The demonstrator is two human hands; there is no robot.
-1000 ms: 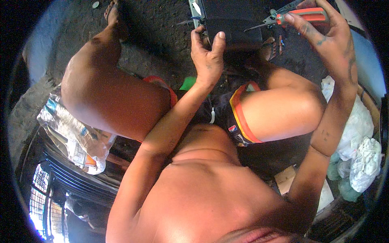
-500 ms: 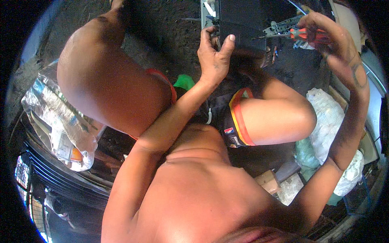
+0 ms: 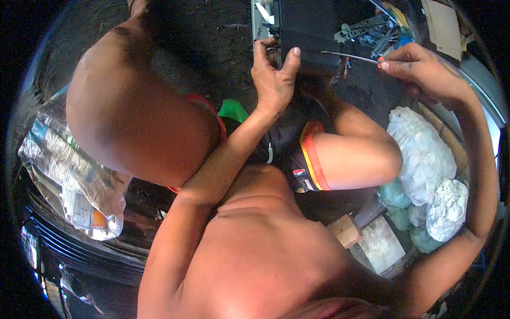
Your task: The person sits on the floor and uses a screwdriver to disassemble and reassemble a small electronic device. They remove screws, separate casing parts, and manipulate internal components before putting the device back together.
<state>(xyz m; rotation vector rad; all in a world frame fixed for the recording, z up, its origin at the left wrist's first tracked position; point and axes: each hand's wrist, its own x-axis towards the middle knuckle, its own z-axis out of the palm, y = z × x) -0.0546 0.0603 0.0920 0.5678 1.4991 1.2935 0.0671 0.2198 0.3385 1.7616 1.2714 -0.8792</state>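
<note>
At the top middle stands a dark, flat-sided device (image 3: 311, 29) with a grey-metal left edge. My left hand (image 3: 273, 80) is closed on its near edge, fingers curled over and thumb raised. To the right, my right hand (image 3: 425, 72) is closed round the red handle of a screwdriver (image 3: 353, 56), mostly hidden by the fingers. The thin metal shaft points left, with its tip near the device's right side; I cannot tell whether it touches. A pile of grey mechanical parts (image 3: 366, 33) lies beyond the shaft.
White plastic bags (image 3: 422, 154) and greenish ones (image 3: 394, 196) sit right of my bent leg. A small brown box (image 3: 345, 231) and a pale panel (image 3: 381, 244) lie lower right. A stuffed sack (image 3: 69, 165) is at left. Cardboard (image 3: 442, 29) stands top right.
My right hand has come down and the screwdriver has turned, so its shaft now points left at the device. The left hand keeps its hold; the whole view has shifted slightly.
</note>
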